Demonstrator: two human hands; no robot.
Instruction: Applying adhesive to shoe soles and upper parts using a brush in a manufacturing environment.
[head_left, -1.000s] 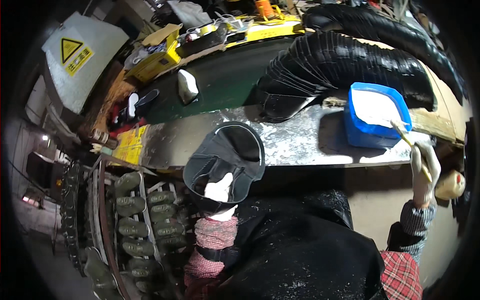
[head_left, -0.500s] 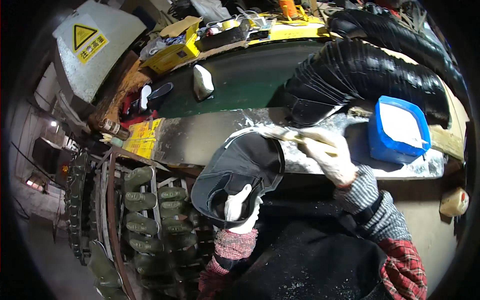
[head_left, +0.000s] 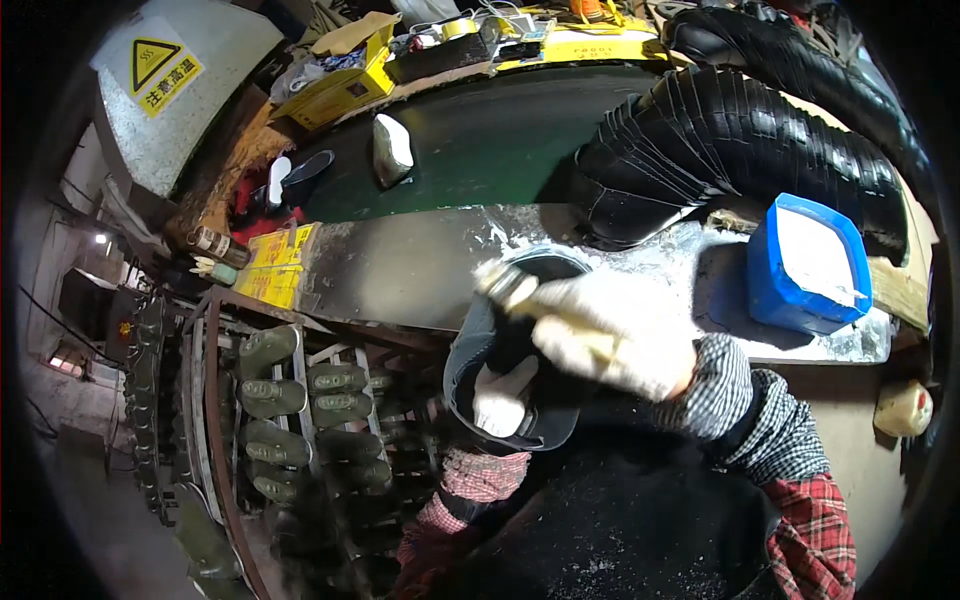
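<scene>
A dark grey-black shoe upper (head_left: 463, 350) hangs in front of my body at the bench edge, its opening turned up. My left hand (head_left: 500, 403), in a white glove, reaches inside and grips it; where the fingers meet the material is partly hidden. Over the upper, my gloved right hand (head_left: 625, 330) is closed around a brush (head_left: 508, 287) with a pale handle and whitish bristles. The brush hand is smeared by motion and covers part of the upper. Right of it stands a blue tub (head_left: 800, 290) of white paste.
Nested black uppers (head_left: 740, 150) lie in a long curve behind the tub. On the green belt (head_left: 470, 140) stands a shoe with a white sole (head_left: 392, 150). A rack of olive shoes (head_left: 275, 400) is at left; a pale jug (head_left: 903, 406) sits at far right.
The brush has come left and nearer me, from the upper's far rim to over its opening. My left hand has shifted the upper right and turned it more upright.
</scene>
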